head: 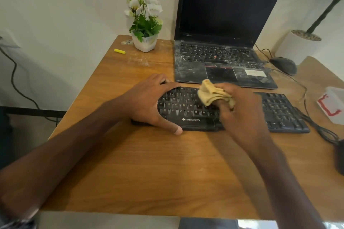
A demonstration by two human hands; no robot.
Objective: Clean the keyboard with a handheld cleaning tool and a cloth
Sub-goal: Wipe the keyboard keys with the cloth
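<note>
- Bracing the keyboard, mid-desk just before the laptop, with the left hand, fingers spread flat over its left keys.
- Pinching a bunched tan cloth in the right hand, curled round it over the middle keys.
- Risk of popping a keycap by rubbing hard, or pushing grit between keys.
- Risk of snagging the cables at right, near a white box.
- Behind: dusty laptop close enough to bump; flower pot, yellow stick and mouse well apart.

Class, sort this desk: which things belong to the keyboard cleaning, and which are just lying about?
In the job: keyboard, cloth, right hand gripping the cloth, left hand resting on the keyboard.
Lying about: dusty laptop, flower pot, yellow stick, mouse.
</note>
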